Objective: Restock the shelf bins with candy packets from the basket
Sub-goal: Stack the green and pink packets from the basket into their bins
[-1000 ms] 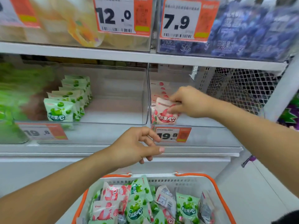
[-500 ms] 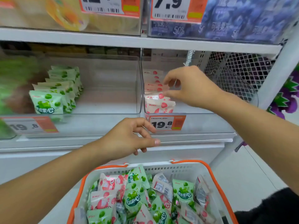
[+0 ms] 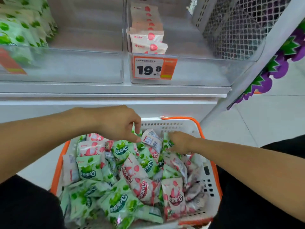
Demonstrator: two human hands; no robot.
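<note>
Two hands over a basket (image 3: 212,182) of candy packets (image 3: 137,176).
Left hand (image 3: 118,124) hovers at the basket's far rim, fingers loosely curled, holding nothing; right hand (image 3: 179,142) reaches among the packets, its grip not discernible. Beyond the basket, pink packets (image 3: 148,37) stand in the clear bin (image 3: 198,70) behind the 19.8 price tag (image 3: 154,68).
</note>
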